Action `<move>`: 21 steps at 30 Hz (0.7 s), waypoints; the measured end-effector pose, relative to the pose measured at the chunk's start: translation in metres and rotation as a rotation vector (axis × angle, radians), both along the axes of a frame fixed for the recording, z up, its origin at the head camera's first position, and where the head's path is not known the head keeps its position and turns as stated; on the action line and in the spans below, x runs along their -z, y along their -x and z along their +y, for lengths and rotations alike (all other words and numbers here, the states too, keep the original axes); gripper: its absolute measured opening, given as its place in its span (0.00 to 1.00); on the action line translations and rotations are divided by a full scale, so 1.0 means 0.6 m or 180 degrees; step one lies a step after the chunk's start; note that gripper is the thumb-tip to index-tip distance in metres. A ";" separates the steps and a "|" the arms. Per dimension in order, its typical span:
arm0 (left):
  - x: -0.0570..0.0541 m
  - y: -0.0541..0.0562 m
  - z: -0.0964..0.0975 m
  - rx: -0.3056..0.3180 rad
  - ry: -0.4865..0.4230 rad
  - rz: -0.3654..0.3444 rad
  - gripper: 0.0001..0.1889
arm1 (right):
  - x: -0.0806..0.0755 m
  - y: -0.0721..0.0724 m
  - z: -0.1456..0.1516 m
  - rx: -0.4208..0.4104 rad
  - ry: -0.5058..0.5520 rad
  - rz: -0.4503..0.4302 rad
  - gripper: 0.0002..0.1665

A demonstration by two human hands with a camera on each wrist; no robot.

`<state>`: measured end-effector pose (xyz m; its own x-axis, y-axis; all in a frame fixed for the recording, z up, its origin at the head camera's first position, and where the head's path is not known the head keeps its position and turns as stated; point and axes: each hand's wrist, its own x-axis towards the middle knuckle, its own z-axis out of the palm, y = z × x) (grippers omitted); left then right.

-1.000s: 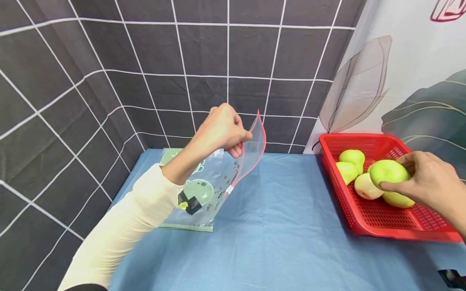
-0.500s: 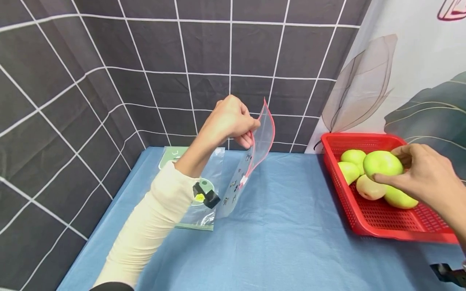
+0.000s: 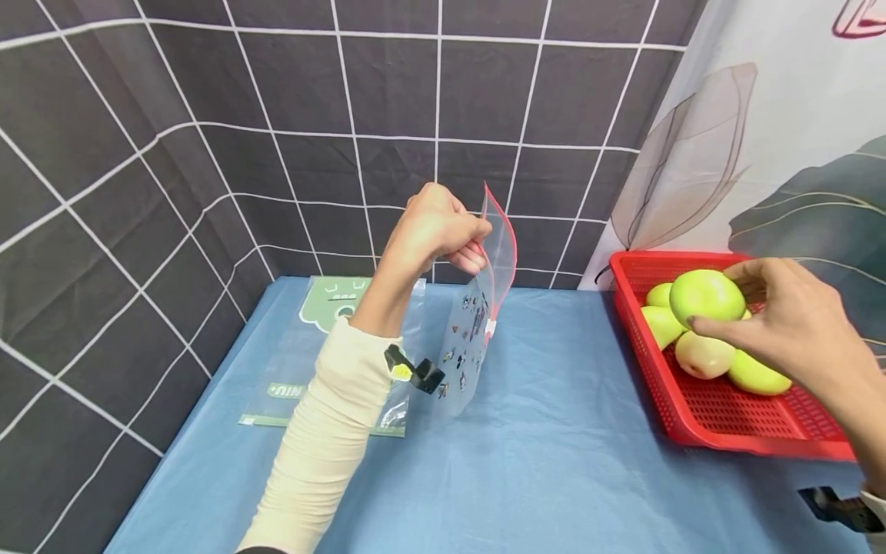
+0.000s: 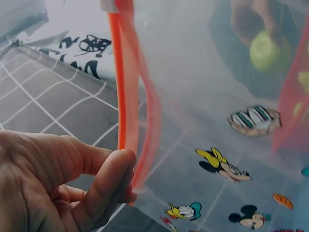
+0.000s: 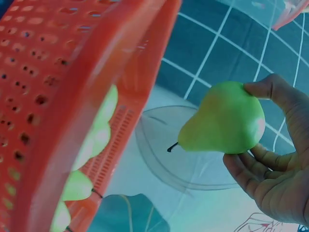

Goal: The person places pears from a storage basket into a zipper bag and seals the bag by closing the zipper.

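A clear zip bag point(image 3: 465, 338) with pink edging and small cartoon prints hangs upright from my left hand point(image 3: 439, 231). In the left wrist view, thumb and fingers pinch the bag's orange-pink zip edge point(image 4: 126, 96), and its mouth gapes a little. My right hand point(image 3: 796, 315) holds a green pear point(image 3: 706, 296) above the red basket point(image 3: 761, 442). The right wrist view shows the pear point(image 5: 224, 118) gripped by its rounded end between thumb and fingers, stem pointing away. Several more pears point(image 3: 706, 355) lie in the basket.
Another clear bag with a green print point(image 3: 332, 300) lies flat on the blue-covered table point(image 3: 554, 477), behind the left forearm. A dark tiled-pattern wall covering point(image 3: 388, 92) rises at the back and left. A pale curtain point(image 3: 699, 154) hangs behind the basket.
My right hand has carried the pear leftward and slightly up over the basket. My left hand moved right and up with the zip bag, then stayed nearly still as the bag turned a little.
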<state>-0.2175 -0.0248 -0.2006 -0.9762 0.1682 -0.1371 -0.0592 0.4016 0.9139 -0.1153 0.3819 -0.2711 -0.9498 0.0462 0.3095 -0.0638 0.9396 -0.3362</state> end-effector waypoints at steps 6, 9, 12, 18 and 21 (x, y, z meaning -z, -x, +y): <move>-0.002 -0.007 0.016 0.0029 -0.0144 0.0058 0.07 | -0.020 0.000 -0.027 -0.0061 0.0188 0.0171 0.42; -0.002 -0.009 0.023 0.0050 -0.0220 0.0088 0.07 | -0.031 0.000 -0.046 -0.0088 0.0330 0.0275 0.42; 0.000 -0.010 0.027 0.0052 -0.0274 0.0086 0.07 | -0.040 0.002 -0.069 -0.0112 0.0502 0.0403 0.40; 0.007 -0.007 0.031 0.0070 -0.0428 0.0059 0.06 | -0.056 0.014 -0.112 -0.0159 0.0771 0.0634 0.36; 0.009 -0.005 0.033 0.0081 -0.0444 0.0046 0.06 | -0.064 0.019 -0.131 -0.0227 0.0940 0.0692 0.34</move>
